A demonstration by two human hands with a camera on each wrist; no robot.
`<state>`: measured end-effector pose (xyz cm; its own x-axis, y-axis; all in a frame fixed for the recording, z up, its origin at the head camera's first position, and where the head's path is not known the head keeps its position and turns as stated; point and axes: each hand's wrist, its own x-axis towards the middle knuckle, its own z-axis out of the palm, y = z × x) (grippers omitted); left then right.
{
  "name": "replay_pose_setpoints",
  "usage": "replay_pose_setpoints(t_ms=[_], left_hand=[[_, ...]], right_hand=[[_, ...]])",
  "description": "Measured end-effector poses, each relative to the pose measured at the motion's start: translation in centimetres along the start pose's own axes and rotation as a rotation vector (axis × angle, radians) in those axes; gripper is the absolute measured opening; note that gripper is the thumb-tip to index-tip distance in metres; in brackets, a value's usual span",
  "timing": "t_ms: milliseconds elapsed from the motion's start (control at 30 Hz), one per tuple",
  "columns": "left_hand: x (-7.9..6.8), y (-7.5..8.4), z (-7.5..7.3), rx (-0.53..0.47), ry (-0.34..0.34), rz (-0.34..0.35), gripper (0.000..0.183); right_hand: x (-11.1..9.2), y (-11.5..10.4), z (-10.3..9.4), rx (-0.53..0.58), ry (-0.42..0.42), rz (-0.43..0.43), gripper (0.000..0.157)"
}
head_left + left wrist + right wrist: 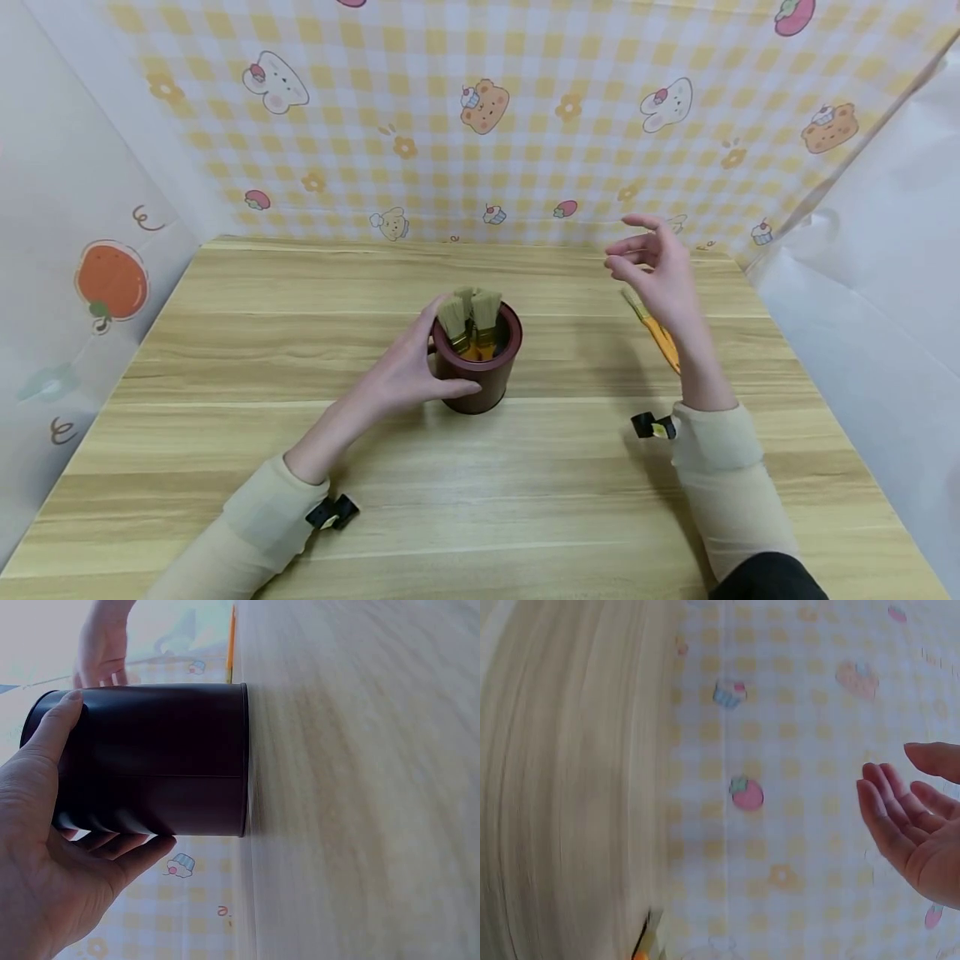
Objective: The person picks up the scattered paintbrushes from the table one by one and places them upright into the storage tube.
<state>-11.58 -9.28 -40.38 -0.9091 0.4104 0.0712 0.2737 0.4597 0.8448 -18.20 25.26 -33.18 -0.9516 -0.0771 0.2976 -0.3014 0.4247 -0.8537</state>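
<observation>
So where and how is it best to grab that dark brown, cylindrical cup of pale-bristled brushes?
Take the cup by its smooth outer wall, probably from the left, as the left hand does. It's upright, and its round side lets a thumb and fingers press from opposite sides; the brushes poking out the top would likely crowd a grip from above.

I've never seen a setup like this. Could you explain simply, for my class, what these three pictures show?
No machine here: just a person's left hand and right hand, bare. The widest picture comes from a camera worn on the head, the others from the left wrist and right wrist. A brown cup stands on the wooden table, holding brushes bristle-end up. The left hand grips the cup; the right hand is raised, holding nothing. Another brush lies on the table, beside the right wrist in the head view.
</observation>
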Motion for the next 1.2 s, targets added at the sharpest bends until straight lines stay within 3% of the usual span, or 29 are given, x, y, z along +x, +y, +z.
replay_pose_setpoints(t_ms=[267,467,700,1200], left_hand=[[-0.1,0.0,0.0,-0.008,0.002,-0.003,0.121],[0.0,-0.1,0.0,-0.013,0.000,0.002,0.120],[-0.1,-0.1,0.0,-0.008,-0.001,0.004,0.121],[0.0,-0.1,0.0,-0.011,-0.004,-0.008,0.121]], right_hand=[[0.9,2.6,-3.8,-0.161,-0.107,0.199,0.064],[1.0,4.0,-4.6,-0.289,-0.190,0.306,0.075],[1.0,5.5,-5.2,-0.448,-0.291,0.376,0.080],[1.0,7.4,-5.0,-0.414,-0.404,0.524,0.083]])
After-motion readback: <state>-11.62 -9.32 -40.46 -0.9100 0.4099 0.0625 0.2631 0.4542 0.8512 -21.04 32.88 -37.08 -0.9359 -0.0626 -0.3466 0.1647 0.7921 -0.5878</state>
